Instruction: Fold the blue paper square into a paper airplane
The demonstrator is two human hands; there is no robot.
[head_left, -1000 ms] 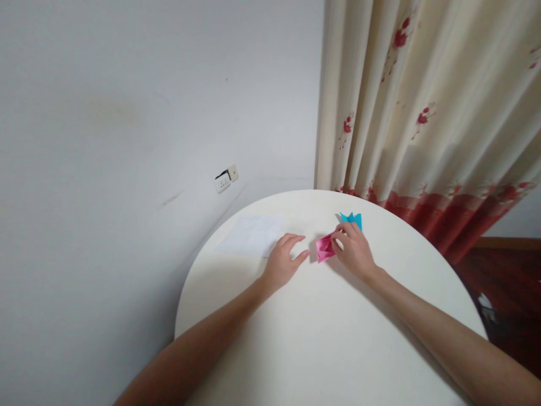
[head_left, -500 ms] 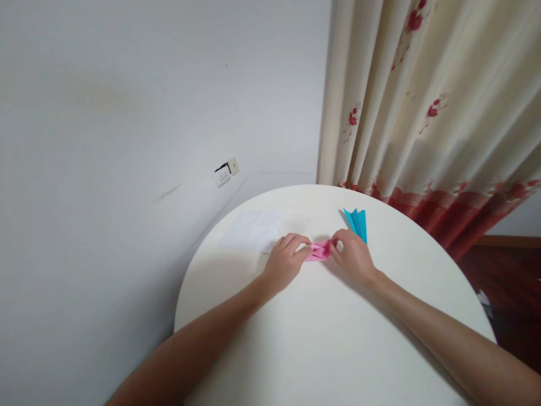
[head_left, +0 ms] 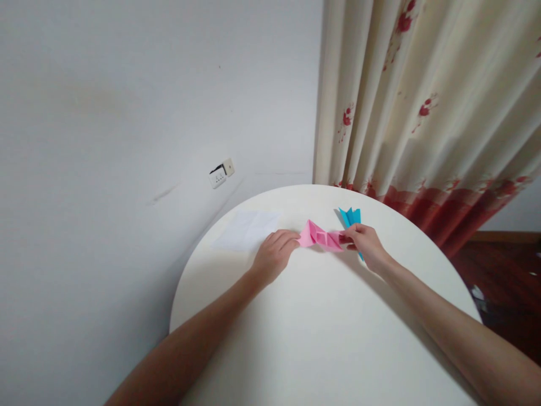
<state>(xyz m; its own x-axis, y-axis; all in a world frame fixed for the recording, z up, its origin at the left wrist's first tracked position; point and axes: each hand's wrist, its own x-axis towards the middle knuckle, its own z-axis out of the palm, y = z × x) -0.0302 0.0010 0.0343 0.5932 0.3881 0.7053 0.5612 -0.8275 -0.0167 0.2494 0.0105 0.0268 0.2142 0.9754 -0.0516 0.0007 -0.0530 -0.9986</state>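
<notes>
A folded pink paper piece (head_left: 320, 237) is stretched out between both hands just above the round white table (head_left: 321, 338). My left hand (head_left: 273, 258) pinches its left tip. My right hand (head_left: 367, 246) pinches its right end. A folded blue paper piece (head_left: 351, 217) lies on the table right behind my right hand, partly hidden by it.
A flat white paper sheet (head_left: 247, 229) lies on the table left of my left hand. Behind the table are a white wall with a socket (head_left: 221, 172) and a cream curtain with red flowers (head_left: 422, 107). Dark floor (head_left: 507, 282) shows at right.
The pink paper was held by my right hand alone, then my left hand took its other end. Both hands have drawn apart and the pink piece has spread wider.
</notes>
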